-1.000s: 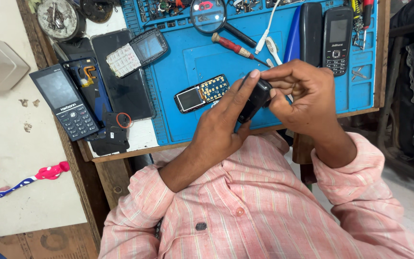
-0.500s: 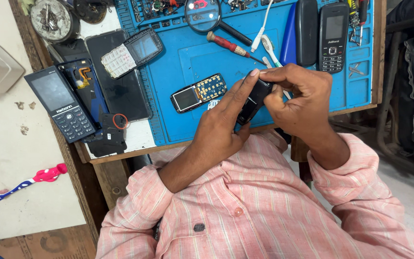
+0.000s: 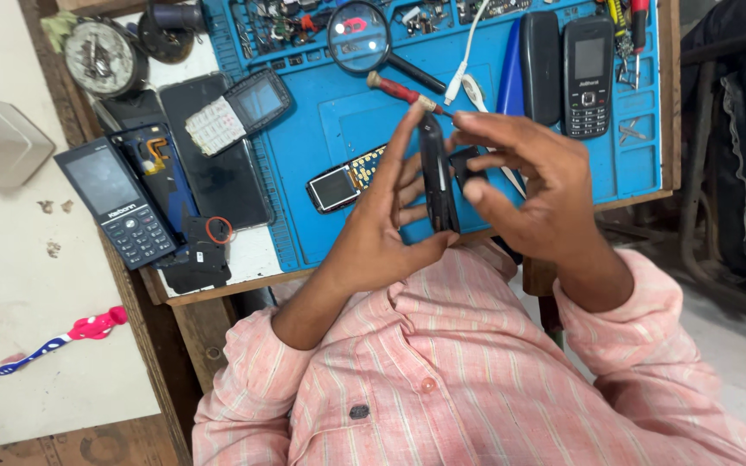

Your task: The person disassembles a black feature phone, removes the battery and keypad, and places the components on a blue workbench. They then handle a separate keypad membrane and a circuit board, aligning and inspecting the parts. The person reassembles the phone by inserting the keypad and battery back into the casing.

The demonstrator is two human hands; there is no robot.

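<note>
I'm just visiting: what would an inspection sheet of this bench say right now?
Surface: blue work mat on a wooden table.
Job's things: black phone body, held edge-up; small black part.
Clutter: magnifying glass, red screwdriver, opened phone, keypad phones.
Grippers: left hand grips the phone body; right hand pinches the small part.
Cables: white cable.
Surroundings: toothbrush on the floor.

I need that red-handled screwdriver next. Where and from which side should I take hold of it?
Grip the red-handled screwdriver by its red handle, coming from above on the left: the handle lies bare on the blue mat, while its metal tip runs toward the left hand.
</note>
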